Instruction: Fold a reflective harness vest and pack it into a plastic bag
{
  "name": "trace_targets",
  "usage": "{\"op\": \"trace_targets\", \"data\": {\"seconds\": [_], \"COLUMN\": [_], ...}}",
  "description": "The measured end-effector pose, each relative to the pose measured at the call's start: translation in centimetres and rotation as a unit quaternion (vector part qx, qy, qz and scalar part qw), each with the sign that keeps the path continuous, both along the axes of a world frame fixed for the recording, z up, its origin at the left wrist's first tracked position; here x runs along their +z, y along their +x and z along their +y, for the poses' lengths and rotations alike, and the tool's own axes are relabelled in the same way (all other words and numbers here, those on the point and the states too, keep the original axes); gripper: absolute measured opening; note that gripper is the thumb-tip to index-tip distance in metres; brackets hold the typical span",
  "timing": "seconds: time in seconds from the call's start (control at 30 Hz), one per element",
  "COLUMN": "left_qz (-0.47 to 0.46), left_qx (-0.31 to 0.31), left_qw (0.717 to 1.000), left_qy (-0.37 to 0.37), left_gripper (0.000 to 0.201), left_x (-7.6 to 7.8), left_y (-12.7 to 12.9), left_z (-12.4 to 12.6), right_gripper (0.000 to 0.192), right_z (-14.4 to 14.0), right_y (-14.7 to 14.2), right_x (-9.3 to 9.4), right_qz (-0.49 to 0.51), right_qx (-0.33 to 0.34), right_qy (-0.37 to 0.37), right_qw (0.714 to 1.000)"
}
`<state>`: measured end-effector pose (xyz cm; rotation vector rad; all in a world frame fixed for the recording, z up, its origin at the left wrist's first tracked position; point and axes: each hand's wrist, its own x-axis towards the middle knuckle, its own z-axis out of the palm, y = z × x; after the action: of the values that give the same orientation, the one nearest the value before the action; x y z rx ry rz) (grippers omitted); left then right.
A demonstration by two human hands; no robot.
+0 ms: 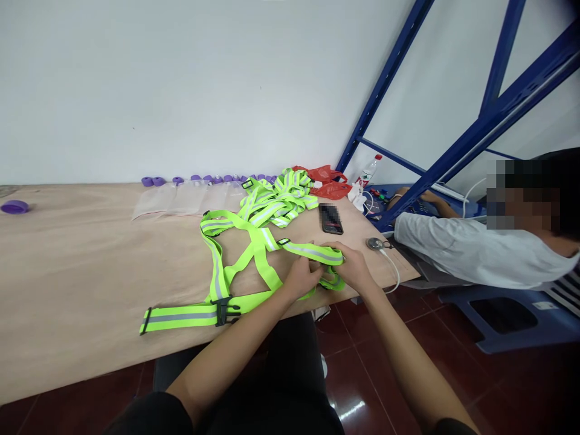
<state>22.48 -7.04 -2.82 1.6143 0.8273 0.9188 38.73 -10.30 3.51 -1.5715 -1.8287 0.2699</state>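
While your forearms reach over the near edge of the wooden table (67, 290), both of your hands meet on the neon yellow reflective vest (254, 241) spread flat before you. Your left hand (302, 277) is curled, fingers pinched on a strap end near the table edge. Your right hand (352, 266) is closed over the same strap just beside it, thumb on top. A black buckle (225, 310) sits on the vest's waistband to the left. Behind lies a pile of more vests (281, 196), with a phone (330, 219) just to its right and red plastic bags (327, 181) beyond. Clear pouches (190, 198) line the wall side. Another person's sleeve (462, 251) leans near the blue rack (489, 115).
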Motion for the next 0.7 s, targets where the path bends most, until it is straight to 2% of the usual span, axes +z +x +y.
{"op": "trace_targets", "data": {"seconds": [0.1, 0.17, 0.27, 0.33, 0.4, 0.53, 0.63, 0.7], "left_qz": [0.013, 0.023, 0.036, 0.045, 0.058, 0.096, 0.132, 0.154], "left_qx": [0.002, 0.002, 0.004, -0.003, -0.023, -0.079, -0.107, -0.12], "left_qw": [1.0, 1.0, 0.999, 0.997, 0.994, 0.981, 0.97, 0.962], "left_qy": [0.004, 0.005, 0.028, 0.057, 0.09, 0.147, 0.175, 0.189], "left_gripper": [0.03, 0.02, 0.015, 0.012, 0.015, 0.027, 0.019, 0.027], "left_x": [-0.4, -0.5, -0.1, 0.2, 0.6, 1.0, 1.2, 1.2], "left_y": [0.2, 0.3, 0.2, -0.1, -0.4, -0.8, -0.9, -1.0], "left_z": [0.4, 0.5, 0.4, 0.1, -0.2, -0.5, -0.5, -0.4], "right_gripper": [0.049, 0.048, 0.05, 0.055, 0.049, 0.014, 0.021, 0.038], "right_z": [-0.2, 0.0, 0.6, 1.2, 1.9, 3.1, 3.3, 3.0], "right_y": [-0.5, -0.4, 0.3, 1.3, 2.7, 5.1, 5.7, 5.5], "right_x": [-0.5, -0.8, -1.0, -1.1, -1.0, -0.7, -0.4, -0.5], "right_qz": [0.03, 0.058, 0.112, 0.141, 0.153, 0.157, 0.187, 0.218], "right_qx": [0.021, 0.006, -0.078, -0.148, -0.187, -0.179, -0.146, -0.121], "right_qy": [-0.005, 0.0, 0.013, -0.02, -0.072, -0.159, -0.228, -0.245], "right_qw": [0.999, 0.998, 0.991, 0.979, 0.968, 0.958, 0.944, 0.937]}}
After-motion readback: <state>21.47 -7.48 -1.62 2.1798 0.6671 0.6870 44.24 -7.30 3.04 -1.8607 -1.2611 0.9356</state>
